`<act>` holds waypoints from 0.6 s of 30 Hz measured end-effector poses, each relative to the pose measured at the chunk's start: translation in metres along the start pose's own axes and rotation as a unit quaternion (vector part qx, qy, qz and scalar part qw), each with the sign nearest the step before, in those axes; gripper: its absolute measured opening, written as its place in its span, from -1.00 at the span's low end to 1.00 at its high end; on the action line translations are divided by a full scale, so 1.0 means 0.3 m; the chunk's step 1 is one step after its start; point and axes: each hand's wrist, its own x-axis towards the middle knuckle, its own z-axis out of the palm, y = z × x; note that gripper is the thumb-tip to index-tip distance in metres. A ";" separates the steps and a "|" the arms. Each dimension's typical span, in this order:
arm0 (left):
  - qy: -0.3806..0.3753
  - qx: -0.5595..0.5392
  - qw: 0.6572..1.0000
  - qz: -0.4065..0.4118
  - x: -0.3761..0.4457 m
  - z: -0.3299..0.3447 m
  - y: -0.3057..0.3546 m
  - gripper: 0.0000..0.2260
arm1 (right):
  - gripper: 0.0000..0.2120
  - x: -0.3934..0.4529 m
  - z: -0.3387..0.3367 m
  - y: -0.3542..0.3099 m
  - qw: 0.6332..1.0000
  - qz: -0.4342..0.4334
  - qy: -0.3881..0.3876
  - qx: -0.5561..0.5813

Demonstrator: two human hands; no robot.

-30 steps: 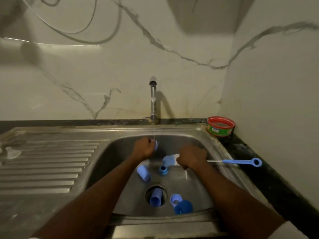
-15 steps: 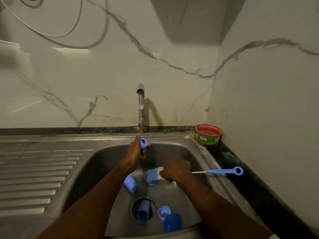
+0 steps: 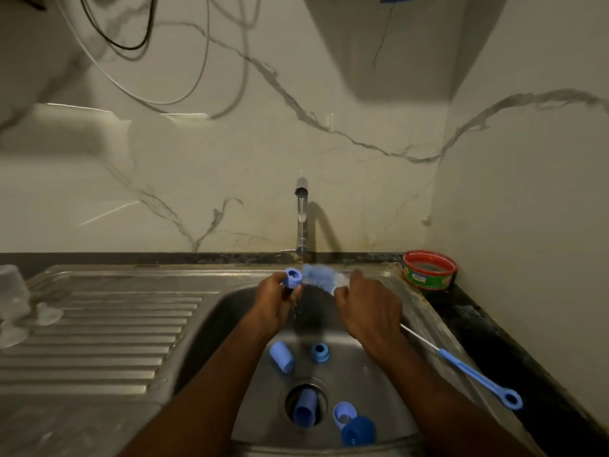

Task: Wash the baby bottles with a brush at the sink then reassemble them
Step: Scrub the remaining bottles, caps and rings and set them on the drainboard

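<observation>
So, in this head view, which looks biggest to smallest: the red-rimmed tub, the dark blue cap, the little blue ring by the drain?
1. Red-rimmed green tub
2. Dark blue round cap, though nearer the camera
3. Small blue ring

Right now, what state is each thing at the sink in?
Left hand: grips a small blue bottle part.
Right hand: grips the bottle brush, bristles at that part.
Tap: running thinly.
Blue cylinder: lying in the drain.
Red tub: uncovered.

Single head-worn wide-angle view, looking forward and down from above the sink (image 3: 211,311). Faces the marble back wall (image 3: 230,179); forearms enter from bottom edge. Near range.
</observation>
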 end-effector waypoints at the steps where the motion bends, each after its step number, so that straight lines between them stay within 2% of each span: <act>1: 0.010 0.004 1.000 0.009 -0.007 -0.004 0.000 -0.84 | -0.63 -0.002 -0.017 -0.001 1.000 0.002 0.024 -0.003; 4: 0.000 0.005 1.000 0.029 -0.021 -0.012 -0.007 -0.86 | -0.65 -0.011 -0.038 -0.008 0.997 -0.015 0.076 -0.025; 7: -0.054 0.035 0.997 0.041 -0.012 0.023 -0.026 -0.83 | -0.69 -0.020 -0.020 -0.029 0.996 -0.062 0.058 -0.016; 13: -0.147 0.048 0.987 0.054 -0.024 0.084 -0.104 -0.80 | -0.63 0.031 -0.008 -0.042 0.998 -0.026 0.043 -0.038; 16: -0.096 0.039 0.991 0.085 -0.016 0.083 -0.100 -0.80 | -0.62 0.063 -0.001 -0.023 0.999 -0.007 0.032 -0.032; 18: -0.031 0.061 0.993 0.097 0.019 0.054 -0.084 -0.84 | -0.59 0.066 0.019 -0.021 1.000 0.000 -0.016 -0.022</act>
